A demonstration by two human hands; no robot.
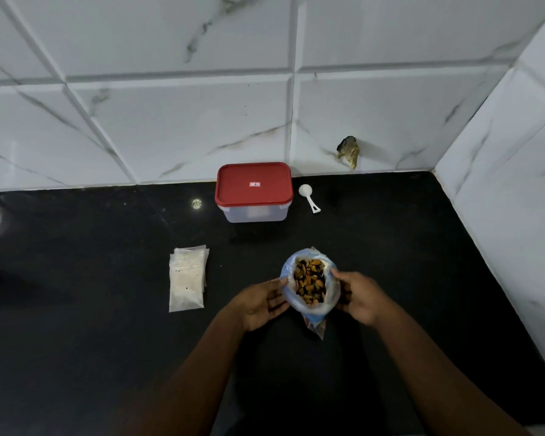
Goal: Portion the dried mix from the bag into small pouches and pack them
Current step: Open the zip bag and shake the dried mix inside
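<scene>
Black polished stone forms the surface point(107, 325), which meets a wall point(170, 105) of white marble-patterned tiles at the rear and on the right.

1. Landmark: a translucent rectangular plastic container point(255, 212) with a red lid point(254, 184) pressed on stands on the surface against the rear wall.
2. A small white plastic scoop point(309, 198) lies just to the right of the container, with its bowl toward the wall and its handle toward the person.
3. A stack of small clear plastic pouches point(188, 278) lies flat in front of the container and to its left, well apart from it.
4. A pale blue translucent plastic bag point(312, 309) is in front of the container and slightly to its right, nearer the person. Its mouth is spread wide and faces up. The dried mix point(310, 281), orange-brown and dark pieces, fills the opening.
5. The left hand point(261, 302) holds the left side of the bag, thumb at the rim and fingers laid along the plastic.
6. The right hand point(359, 297) grips the right side of the bag, thumb at the rim and fingers curled around the plastic.
7. A dark, ragged patch point(349, 151) sits on the wall above and to the right of the container; what it is cannot be told.
</scene>
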